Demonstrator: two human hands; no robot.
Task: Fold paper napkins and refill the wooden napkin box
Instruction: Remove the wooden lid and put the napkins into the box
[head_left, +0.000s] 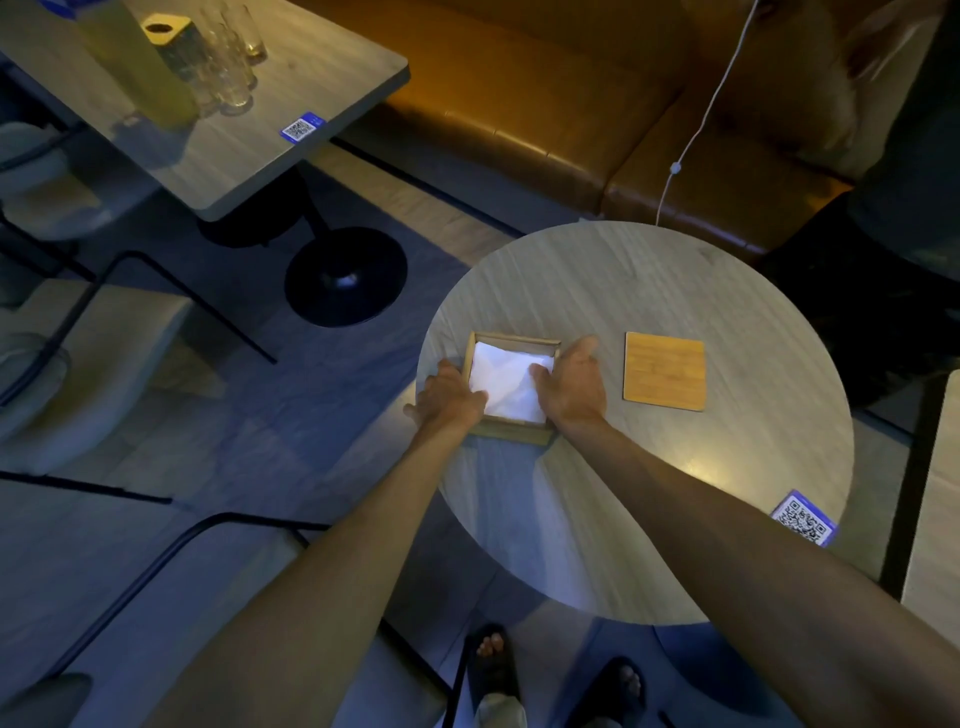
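Wooden napkin box sits near the round tabletop's left edge, with white napkins stacked inside. The square wooden lid lies flat to its right, apart; bare tabletop beyond it. Left hand flanks the box's left wall, right hand the right wall. Both thumbs press the napkins; grips apart, fingers straight, clamping nothing.

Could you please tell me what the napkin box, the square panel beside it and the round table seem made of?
Napkin box: apparently pale wood, matte, with thin plank-like walls. Square panel: likely bamboo or similar wood, with a warm tone and striped grain. Round table: grey wood-grain top, possibly laminate; smooth enough to reflect light.
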